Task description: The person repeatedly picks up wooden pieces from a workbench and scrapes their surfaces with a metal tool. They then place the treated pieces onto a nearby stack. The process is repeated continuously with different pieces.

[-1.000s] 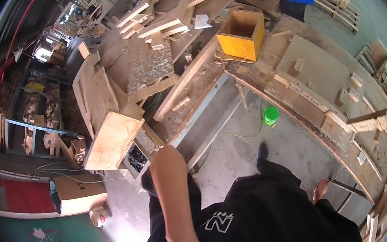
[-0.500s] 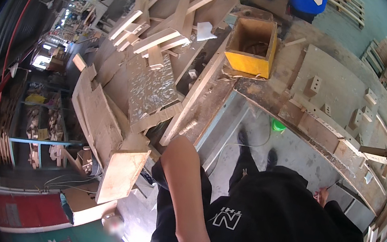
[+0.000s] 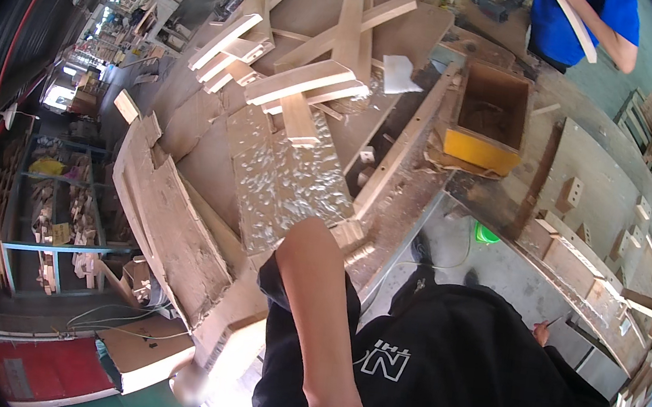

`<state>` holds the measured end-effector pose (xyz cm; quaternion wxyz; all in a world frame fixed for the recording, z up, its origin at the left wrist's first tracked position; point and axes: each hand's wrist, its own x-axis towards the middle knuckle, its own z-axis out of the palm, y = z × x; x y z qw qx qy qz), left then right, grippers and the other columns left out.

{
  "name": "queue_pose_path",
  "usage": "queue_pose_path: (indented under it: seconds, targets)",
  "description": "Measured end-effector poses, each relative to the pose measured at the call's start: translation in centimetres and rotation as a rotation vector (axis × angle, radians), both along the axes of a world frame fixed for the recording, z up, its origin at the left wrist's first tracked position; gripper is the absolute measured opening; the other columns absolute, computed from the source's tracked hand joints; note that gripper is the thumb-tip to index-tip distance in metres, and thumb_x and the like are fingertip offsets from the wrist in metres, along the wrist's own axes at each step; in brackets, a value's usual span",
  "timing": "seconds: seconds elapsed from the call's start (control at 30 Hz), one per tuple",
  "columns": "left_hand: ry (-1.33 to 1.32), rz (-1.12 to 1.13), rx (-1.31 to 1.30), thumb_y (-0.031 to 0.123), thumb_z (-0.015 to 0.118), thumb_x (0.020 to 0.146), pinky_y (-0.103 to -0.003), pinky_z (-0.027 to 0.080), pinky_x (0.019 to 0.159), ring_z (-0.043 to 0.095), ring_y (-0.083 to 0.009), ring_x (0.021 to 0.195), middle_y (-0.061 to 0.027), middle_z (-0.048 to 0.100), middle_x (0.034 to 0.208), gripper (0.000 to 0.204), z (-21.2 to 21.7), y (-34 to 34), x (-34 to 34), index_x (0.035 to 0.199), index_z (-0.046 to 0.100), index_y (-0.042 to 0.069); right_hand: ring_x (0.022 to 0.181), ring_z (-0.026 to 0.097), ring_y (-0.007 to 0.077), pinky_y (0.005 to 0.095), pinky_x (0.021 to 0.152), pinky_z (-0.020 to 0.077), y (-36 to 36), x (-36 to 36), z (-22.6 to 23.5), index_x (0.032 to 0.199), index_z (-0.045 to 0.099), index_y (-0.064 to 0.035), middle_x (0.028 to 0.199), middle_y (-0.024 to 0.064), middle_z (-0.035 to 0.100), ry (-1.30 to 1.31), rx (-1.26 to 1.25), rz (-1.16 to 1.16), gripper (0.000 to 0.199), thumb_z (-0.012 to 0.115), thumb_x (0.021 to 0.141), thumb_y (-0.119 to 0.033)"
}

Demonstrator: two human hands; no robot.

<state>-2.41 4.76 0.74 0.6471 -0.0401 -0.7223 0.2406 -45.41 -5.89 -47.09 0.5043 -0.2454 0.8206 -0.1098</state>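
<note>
At the corner of a brown bench (image 3: 493,198), see a yellow box (image 3: 480,151) with an open top and brown wood inside. Well below the box and to its right, see the right hand (image 3: 541,333), very small, near the low edge of the bench, with a grey panel (image 3: 603,369) just beside it. Cannot tell how far open or closed, or if holding anything; too small to see. Down and left of the box, see a bare left forearm (image 3: 319,325), bent at a sharp elbow. Cannot see the left hand, cut off at the bottom, so cannot tell about that grip.

Left of the box, past the elbow, see a shiny silver board (image 3: 287,187). Up and left of the box, see a messy pile of pale wood sticks (image 3: 300,84), some crossed over others. Between pile and box, see a white scrap (image 3: 399,74) and, nearer the box, a long wood bar (image 3: 404,140) on a slant. Right of the box, see a big flat board (image 3: 599,164) on the bench, with small wood blocks (image 3: 571,193) on top, some with holes. Just below the box, past the bench edge, see a green tub (image 3: 486,235). Up and right of the box, see a person in a blue shirt (image 3: 622,16), holding a pale curved strip (image 3: 577,27). Far left of the box, see shelves (image 3: 60,246) with wood bits.
</note>
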Motion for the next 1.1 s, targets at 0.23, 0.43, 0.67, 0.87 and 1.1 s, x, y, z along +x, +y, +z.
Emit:
queue_pose_path:
  seconds: [0.23,0.43,0.67,0.87,1.1]
  targets:
    - [0.041,-0.029,-0.003,0.012,0.058,0.092,-0.034,0.038,0.103,0.048,-0.0221,0.122,-0.0130,0.053,0.127,0.035,-0.9,0.9,7.3,0.124,0.053,0.000,0.051,0.052,0.0219,0.0360,0.044,0.0387,0.7,4.3,1.1,0.108,0.053,-0.0082,0.076,0.0127,0.059,0.053,0.004,0.034,0.055,0.030,0.096,-0.057]
    - [0.046,-0.042,-0.031,0.013,0.058,0.092,-0.033,0.038,0.103,0.048,-0.0220,0.121,-0.0133,0.054,0.126,0.034,-0.3,1.5,10.4,0.123,0.053,0.000,0.049,0.051,0.0213,0.0346,0.041,0.0362,2.2,6.5,1.7,0.107,0.054,-0.0083,0.073,0.0126,0.060,0.078,0.015,0.050,0.056,0.030,0.096,-0.057]
    - [0.083,-0.085,-0.024,0.014,0.058,0.092,-0.032,0.038,0.102,0.049,-0.0217,0.120,-0.0135,0.055,0.124,0.033,-2.2,1.3,14.6,0.122,0.054,0.001,0.046,0.050,0.0207,0.0329,0.038,0.0334,3.4,8.3,1.4,0.106,0.055,-0.0084,0.071,0.0125,0.060,0.103,0.038,0.067,0.056,0.030,0.096,-0.058]
    - [0.091,-0.128,-0.047,0.014,0.059,0.091,-0.031,0.039,0.102,0.050,-0.0215,0.119,-0.0138,0.056,0.123,0.033,-2.7,0.5,17.2,0.121,0.054,0.001,0.043,0.049,0.0202,0.0315,0.035,0.0310,4.8,9.7,1.2,0.105,0.057,-0.0084,0.069,0.0124,0.061,0.117,0.065,0.096,0.057,0.030,0.096,-0.058]
    - [0.290,0.387,0.142,0.030,0.065,0.087,-0.034,0.041,0.098,0.051,-0.0230,0.113,-0.0078,0.056,0.120,0.041,-6.5,-3.3,28.5,0.115,0.056,0.001,0.042,0.050,0.0189,0.0311,0.034,0.0309,5.3,11.7,2.3,0.102,0.060,-0.0062,0.067,0.0134,0.064,0.082,0.131,0.223,0.060,0.028,0.098,-0.056]
